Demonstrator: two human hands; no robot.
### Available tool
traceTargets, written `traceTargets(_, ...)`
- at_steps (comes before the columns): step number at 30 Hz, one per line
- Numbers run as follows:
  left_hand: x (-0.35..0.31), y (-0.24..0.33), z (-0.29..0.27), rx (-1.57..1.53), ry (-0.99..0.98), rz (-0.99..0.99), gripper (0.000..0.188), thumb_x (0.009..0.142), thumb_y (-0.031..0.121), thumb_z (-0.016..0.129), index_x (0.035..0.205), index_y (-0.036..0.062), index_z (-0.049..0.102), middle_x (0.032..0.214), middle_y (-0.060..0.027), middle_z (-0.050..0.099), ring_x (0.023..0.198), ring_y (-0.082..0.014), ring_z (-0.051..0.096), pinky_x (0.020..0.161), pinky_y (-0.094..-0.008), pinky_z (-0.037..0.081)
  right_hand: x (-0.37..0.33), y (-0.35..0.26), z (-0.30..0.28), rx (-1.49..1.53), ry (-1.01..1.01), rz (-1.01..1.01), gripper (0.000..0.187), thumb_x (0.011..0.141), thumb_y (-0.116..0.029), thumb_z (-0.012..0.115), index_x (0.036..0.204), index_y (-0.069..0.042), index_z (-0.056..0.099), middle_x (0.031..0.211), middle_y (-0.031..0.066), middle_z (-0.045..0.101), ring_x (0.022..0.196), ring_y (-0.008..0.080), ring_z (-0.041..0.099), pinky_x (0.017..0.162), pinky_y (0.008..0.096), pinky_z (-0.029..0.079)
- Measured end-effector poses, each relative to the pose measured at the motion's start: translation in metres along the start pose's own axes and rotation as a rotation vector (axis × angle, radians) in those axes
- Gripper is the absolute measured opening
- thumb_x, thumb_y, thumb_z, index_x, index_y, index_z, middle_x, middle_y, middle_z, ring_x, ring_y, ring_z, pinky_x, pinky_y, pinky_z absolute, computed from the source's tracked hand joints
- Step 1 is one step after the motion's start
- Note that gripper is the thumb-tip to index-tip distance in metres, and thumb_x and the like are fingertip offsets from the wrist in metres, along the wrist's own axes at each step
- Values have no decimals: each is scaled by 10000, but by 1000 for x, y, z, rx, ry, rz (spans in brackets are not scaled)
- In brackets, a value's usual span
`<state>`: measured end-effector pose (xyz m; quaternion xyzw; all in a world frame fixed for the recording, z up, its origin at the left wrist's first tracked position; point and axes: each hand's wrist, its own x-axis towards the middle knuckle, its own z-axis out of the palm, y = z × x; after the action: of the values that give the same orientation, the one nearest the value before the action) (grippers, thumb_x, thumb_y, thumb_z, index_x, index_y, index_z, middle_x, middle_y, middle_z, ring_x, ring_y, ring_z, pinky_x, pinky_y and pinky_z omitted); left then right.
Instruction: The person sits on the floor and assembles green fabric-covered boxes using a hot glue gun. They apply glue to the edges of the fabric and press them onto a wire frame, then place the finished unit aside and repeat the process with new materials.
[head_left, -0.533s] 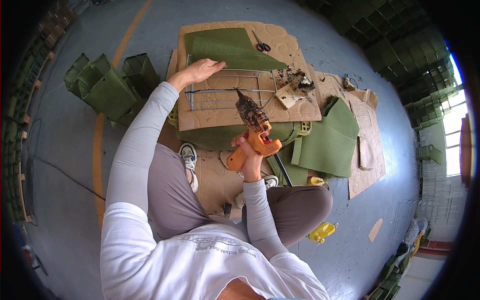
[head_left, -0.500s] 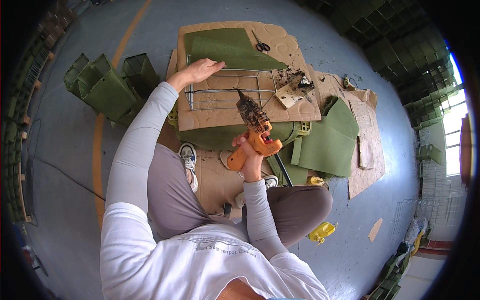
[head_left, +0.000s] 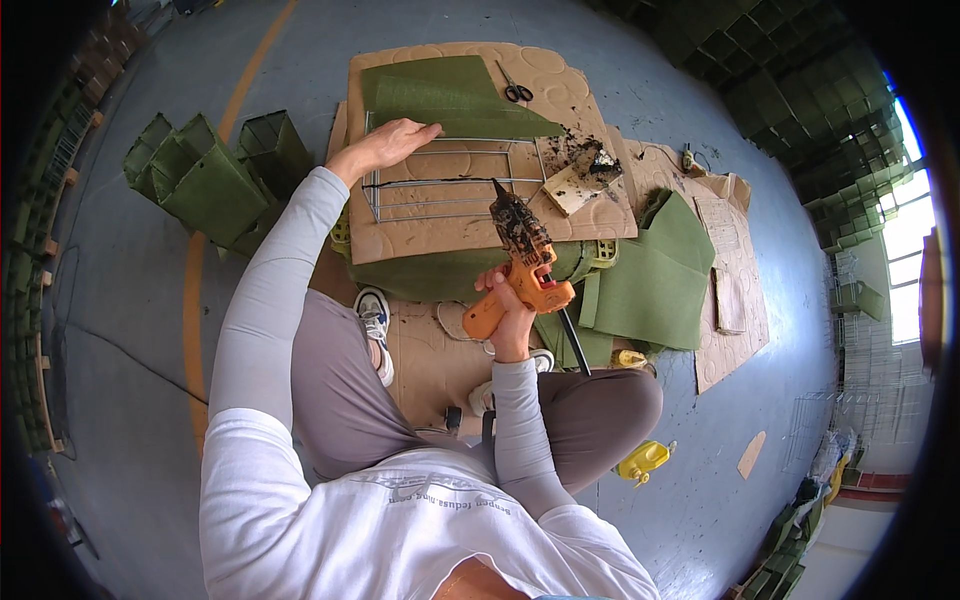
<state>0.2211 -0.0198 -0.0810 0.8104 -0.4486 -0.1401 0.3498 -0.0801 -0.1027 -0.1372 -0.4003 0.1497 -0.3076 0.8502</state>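
My right hand [head_left: 512,312] is wrapped round the handle of an orange hot glue gun [head_left: 540,290]. Dark residue cakes its front half, its nozzle points away from me near a wire, and a black glue stick trails from its back. On the cardboard-topped work surface lies a wire frame [head_left: 440,216], with a dark strand of glue along one of its middle wires. My left hand [head_left: 392,145] rests palm down with fingers stretched out over the frame's far left part, at the near edge of a green felt sheet [head_left: 430,88]. What lies under that palm is hidden.
Black-handled scissors [head_left: 517,93] lie at the cardboard's far side. A glue-smeared block [head_left: 570,192] sits at its right among dark crumbs. Green felt pieces [head_left: 660,280] lie to the right, green felt boxes [head_left: 215,180] stand at left, and a yellow object [head_left: 642,460] is on the floor.
The glue gun has shifted slightly right and toward me, its nozzle moving right along the wire. My left hand keeps its place on the frame; the whole view has shifted slightly.
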Motion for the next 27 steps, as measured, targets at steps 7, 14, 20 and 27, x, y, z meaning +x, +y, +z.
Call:
traceTargets(7,-2,4,0,-19,5,-11,620,963,509,340,720,-56,424,569,-113,389,584,-227,382,653,-411,374,1,-4,-4,-5,13,-16,152,811,-3,573,930,-11,478,779,61,473,725,192,486,685,344,439)
traceTargets(14,-3,7,-3,-5,-17,-34,617,965,503,332,732,-61,418,581,-125,403,591,-243,389,664,-414,380,1,-6,-6,0,14,-26,146,810,-2,574,925,-7,484,785,63,484,724,192,493,684,338,440)
traceTargets(20,-1,2,-2,5,-22,-44,618,967,503,327,730,-60,419,582,-126,403,594,-244,390,667,-413,382,0,-7,-2,3,3,-6,143,808,-5,580,917,-7,487,779,66,486,723,195,499,685,335,437)
traceTargets(27,-3,8,-3,7,-28,-42,596,970,485,335,756,-61,441,607,-140,441,613,-252,412,681,-407,387,2,-7,-4,-10,23,-9,147,811,-8,579,925,-8,485,780,66,485,723,195,497,687,336,437)
